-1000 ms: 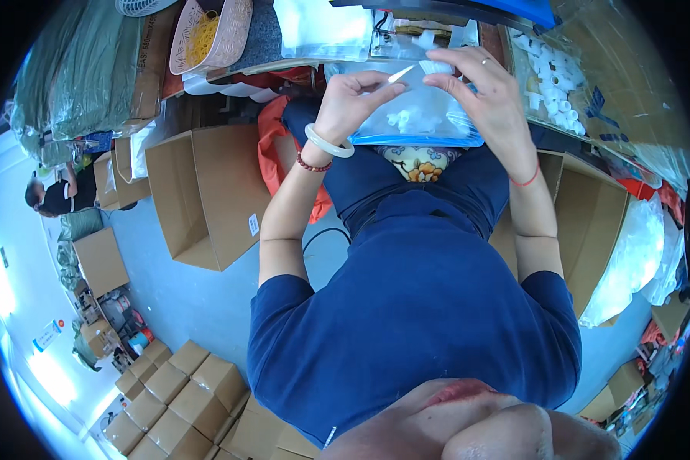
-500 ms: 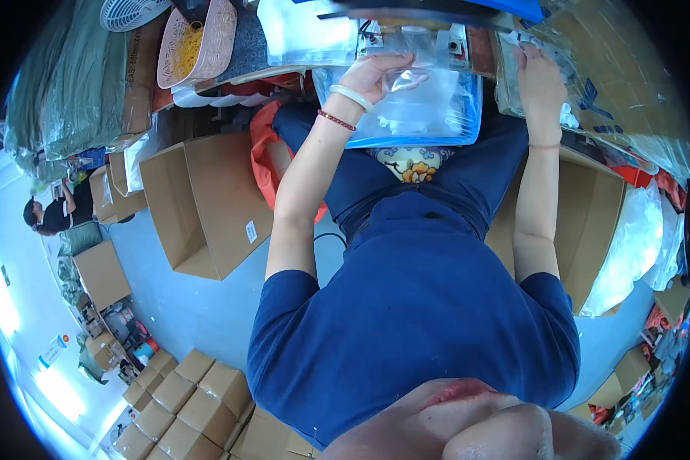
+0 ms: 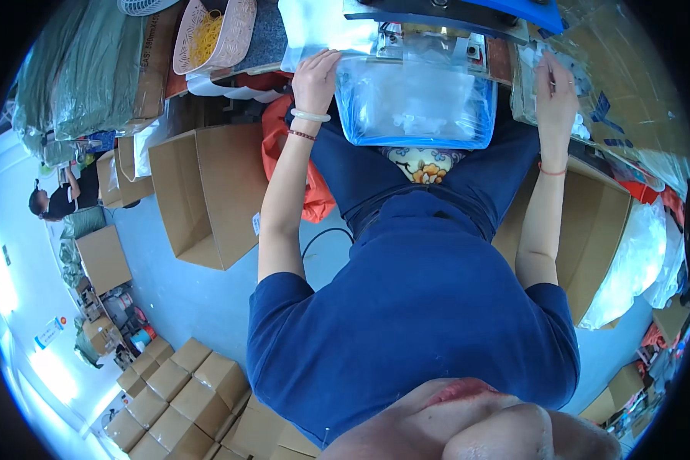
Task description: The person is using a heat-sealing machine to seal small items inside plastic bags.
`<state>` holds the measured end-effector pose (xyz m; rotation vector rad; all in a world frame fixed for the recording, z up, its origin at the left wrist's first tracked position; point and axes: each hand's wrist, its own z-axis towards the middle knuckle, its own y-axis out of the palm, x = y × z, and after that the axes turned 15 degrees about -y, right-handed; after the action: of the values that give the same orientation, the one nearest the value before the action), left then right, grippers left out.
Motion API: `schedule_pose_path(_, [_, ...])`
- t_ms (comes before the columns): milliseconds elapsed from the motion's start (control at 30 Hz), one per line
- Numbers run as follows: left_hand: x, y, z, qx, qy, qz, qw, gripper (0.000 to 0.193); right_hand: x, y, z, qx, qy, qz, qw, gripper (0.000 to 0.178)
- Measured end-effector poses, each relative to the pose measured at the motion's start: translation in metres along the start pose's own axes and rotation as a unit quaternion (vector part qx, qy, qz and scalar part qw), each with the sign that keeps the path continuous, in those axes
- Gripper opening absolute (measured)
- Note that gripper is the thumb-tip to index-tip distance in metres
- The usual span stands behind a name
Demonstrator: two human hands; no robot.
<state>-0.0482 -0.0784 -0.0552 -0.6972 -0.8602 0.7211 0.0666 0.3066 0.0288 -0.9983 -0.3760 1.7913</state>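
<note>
My left hand (image 3: pixel 315 83) reaches to the near edge of a stack of clear plastic bags (image 3: pixel 303 23). Its fingers lie close together on the plastic, outstretched, and grip nothing that I can see. My right hand (image 3: pixel 557 96) is at a pile of small white pieces (image 3: pixel 575 67) on the right; its fingers are bent together, and whatever is between them is too small to name. Between the hands, a clear plastic bag (image 3: pixel 429 52) lies below a dark machine bar (image 3: pixel 437 17). A blue bin (image 3: pixel 418 141) holding clear plastic packets sits at my lap.
A pale basket of yellow rubber bands (image 3: pixel 241 38) stands at the back left. Open cardboard boxes flank me, one on the left (image 3: pixel 230 195) and one on the right (image 3: pixel 590 215). Stacked cartons (image 3: pixel 199 402) fill the lower left. Another person (image 3: pixel 65 195) works far left.
My left hand has let go of the clear plastic bag below the machine and moved left to the bag stack. My right hand stays at the white pieces, its fingers shifted slightly.
</note>
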Motion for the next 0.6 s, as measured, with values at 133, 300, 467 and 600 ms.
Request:
schedule_pose_path(133, [0.04, -0.025, -0.012, -0.049, -0.208, -0.134, 0.968, 0.019, -0.066, -0.013, -0.011, -0.087, 0.062, 0.168, 0.98, 0.027])
schedule_pose_path(300, [0.098, -0.056, -0.009, -0.165, -0.281, -0.303, 0.896, 0.023, -0.112, -0.002, -0.011, -0.114, -0.05, 0.306, 0.944, 0.023])
schedule_pose_path(467, [0.126, -0.064, -0.005, -0.262, -0.279, -0.382, 0.841, 0.021, -0.115, -0.009, 0.011, -0.133, -0.207, 0.26, 0.934, 0.026])
schedule_pose_path(600, [0.122, -0.056, -0.002, -0.424, -0.25, -0.427, 0.759, 0.021, -0.099, -0.008, 0.027, -0.254, -0.233, 0.216, 0.914, 0.023])
